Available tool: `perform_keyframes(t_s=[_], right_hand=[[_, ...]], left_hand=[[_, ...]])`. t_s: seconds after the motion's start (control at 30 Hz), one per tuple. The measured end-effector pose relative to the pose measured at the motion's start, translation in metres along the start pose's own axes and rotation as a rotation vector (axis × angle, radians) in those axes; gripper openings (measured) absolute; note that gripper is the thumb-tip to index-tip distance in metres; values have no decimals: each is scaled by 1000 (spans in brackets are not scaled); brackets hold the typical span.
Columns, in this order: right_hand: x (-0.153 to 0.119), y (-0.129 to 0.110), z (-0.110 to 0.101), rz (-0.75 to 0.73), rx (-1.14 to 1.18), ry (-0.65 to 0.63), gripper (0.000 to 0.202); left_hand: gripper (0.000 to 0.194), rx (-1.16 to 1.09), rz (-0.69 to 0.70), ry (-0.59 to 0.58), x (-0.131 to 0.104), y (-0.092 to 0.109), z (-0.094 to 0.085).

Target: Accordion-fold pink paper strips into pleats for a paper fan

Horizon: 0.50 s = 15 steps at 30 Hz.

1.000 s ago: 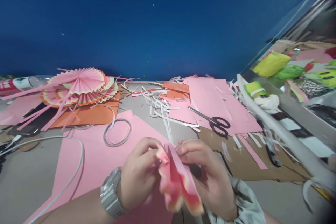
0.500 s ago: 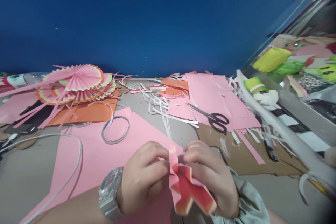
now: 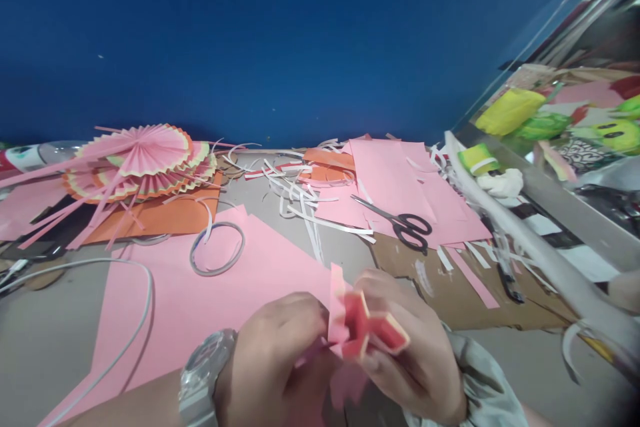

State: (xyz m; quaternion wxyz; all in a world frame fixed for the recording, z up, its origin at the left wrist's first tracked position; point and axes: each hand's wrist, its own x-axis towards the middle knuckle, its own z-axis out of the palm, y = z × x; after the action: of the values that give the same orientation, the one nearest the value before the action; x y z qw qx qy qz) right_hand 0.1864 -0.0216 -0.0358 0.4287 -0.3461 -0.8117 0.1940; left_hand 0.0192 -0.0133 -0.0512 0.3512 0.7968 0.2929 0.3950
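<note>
A pleated strip of pink and red paper [image 3: 357, 330] with pale edges is bunched between my two hands, low in the middle of the view. My left hand [image 3: 280, 353], with a watch at the wrist, is closed on its left end; the fingertips are partly hidden. My right hand [image 3: 415, 347] wraps around the folds on the other side, thumb in front. Beneath my hands lies a large pink paper sheet [image 3: 270, 247]. Black-handled scissors [image 3: 400, 220] rest on pink paper beyond my right hand.
Folded paper rosettes [image 3: 155, 153] sit on orange paper at the left. A tape ring [image 3: 217, 273] and a white cable [image 3: 150, 300] lie nearer. White paper strips [image 3: 300, 193] are scattered mid-table. Cardboard [image 3: 450, 300] and a grey bin [image 3: 595, 213] are at the right.
The pleated paper has been tilted up and its folds squeezed closer together. My left hand has dropped slightly and turned; my right hand now curls around the folds.
</note>
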Motion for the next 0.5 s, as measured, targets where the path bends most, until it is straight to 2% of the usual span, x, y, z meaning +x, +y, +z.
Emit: perform_keyframes(t_s=[0.13,0.33,0.43,0.5], right_hand=[[0,-7,-5,9,-55,6,13],[-4,-3,-6,-79,-41,7,14],[-6,-3,-2,-38,25,29,21],[-8,-5,2,55,116,101,27]], left_hand=[[10,13,-82,-117,0,12,-2],[11,66,-71,-135,-3,7,-2],[11,56,-62,-142,-4,5,-1],[9,76,-55,-133,-4,5,-1]])
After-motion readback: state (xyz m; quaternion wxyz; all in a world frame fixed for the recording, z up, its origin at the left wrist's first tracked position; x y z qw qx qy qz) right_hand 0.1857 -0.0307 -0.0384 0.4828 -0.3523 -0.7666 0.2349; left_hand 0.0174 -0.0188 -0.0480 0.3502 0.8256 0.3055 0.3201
